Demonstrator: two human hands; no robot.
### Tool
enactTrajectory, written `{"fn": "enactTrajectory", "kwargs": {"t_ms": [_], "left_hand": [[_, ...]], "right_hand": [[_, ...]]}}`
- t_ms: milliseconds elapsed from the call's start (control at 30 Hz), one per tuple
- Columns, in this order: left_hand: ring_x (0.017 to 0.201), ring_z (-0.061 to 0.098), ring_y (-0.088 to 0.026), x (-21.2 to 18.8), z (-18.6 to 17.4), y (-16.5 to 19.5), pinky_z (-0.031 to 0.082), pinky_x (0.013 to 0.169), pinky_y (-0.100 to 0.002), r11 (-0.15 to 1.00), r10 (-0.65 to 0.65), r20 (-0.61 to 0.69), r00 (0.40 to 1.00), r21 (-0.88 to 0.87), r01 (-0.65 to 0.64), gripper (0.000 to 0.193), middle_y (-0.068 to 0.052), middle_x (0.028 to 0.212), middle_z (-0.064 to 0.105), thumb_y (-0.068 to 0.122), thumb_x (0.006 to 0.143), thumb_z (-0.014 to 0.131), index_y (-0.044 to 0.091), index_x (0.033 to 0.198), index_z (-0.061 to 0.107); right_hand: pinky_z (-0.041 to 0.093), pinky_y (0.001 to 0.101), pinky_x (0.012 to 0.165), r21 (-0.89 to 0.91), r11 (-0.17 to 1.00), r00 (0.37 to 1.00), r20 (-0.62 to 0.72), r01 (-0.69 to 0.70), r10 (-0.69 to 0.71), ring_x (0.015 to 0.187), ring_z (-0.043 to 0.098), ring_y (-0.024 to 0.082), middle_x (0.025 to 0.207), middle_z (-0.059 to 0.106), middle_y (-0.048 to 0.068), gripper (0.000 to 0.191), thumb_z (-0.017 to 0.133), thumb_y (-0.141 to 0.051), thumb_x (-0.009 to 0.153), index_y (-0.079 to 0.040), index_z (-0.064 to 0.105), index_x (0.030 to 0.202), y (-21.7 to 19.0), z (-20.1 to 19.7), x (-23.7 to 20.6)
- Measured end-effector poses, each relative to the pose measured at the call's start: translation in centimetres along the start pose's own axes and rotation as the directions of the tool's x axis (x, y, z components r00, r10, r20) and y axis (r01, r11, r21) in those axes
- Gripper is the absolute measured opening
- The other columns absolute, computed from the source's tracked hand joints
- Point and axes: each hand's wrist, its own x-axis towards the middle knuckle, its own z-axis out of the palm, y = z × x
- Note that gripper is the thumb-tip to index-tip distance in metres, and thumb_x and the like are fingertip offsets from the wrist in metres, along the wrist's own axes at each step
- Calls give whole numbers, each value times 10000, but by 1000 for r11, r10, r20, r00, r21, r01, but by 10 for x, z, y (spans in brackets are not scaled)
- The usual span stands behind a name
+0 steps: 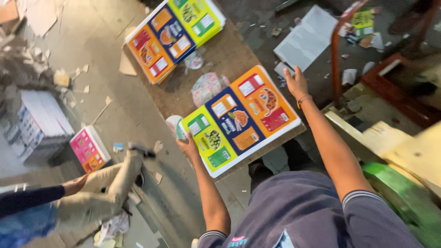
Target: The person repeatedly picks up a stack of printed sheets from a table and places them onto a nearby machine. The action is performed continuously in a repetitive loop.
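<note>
Down below, a brown tabletop point(229, 55) over a littered concrete floor point(105, 27). Both arms stretch forward: left hand point(189, 146) grips the printed sheet stack point(240, 118) at its eight o'clock edge, right hand point(296, 83) presses its two o'clock edge, fingers spread. Second stack point(173, 34) at eleven o'clock.

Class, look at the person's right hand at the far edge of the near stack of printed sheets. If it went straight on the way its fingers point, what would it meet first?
Probably the white sheet on the floor: the right hand points away past the near stack. Depth is hard to judge.
</note>
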Motion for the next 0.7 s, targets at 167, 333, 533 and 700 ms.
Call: {"fn": "enactTrajectory", "kwargs": {"t_ms": [167, 333, 533, 700], "left_hand": [[1292, 565, -396, -93, 34, 9, 440, 1112, -491, 889, 439, -35, 898, 164, -428, 566, -232, 1333, 625, 300, 913, 771, 18, 1355, 558], [1381, 453, -421, -234, 85, 36, 359, 1140, -509, 667, 744, 141, 653, -104, -738, 670, -263, 1447, 490, 102, 861, 772, -21, 1436, 451], [1341, 533, -395, -337, 151, 114, 435, 1128, -453, 588, 759, 637, 135, -582, -562, 627, -217, 1410, 549, 151, 861, 789, 36, 1403, 494], [1256, 572, -343, -406, 177, 151, 492, 1000, -444, 824, 457, 889, 5, -421, -379, 781, -208, 1404, 515, 223, 868, 770, 46, 1486, 327]], "right_hand": [[493, 295, 977, 481, 876, 996, 69, 13, -53, 1112, 620, 104, 1223, 689, 88, 370, 606, -250, 1080, 23, 618, 1330, -29, -126, -116], [495, 353, 985, -248, 905, 711, -561, 344, -424, 1139, 613, 227, 1251, 624, 103, 368, 578, -303, 1037, -34, 587, 1288, -10, -323, -272], [413, 393, 1067, -70, 993, 523, -852, -99, -8, 1323, 415, 246, 1468, 387, 106, 611, 424, -485, 1030, -54, 387, 1461, 131, -502, -187], [344, 426, 1135, -458, 824, 852, -521, -333, 54, 1476, 250, 263, 1650, 190, 109, 815, 297, -636, 1024, -70, 221, 1604, 153, -356, -166]]}}
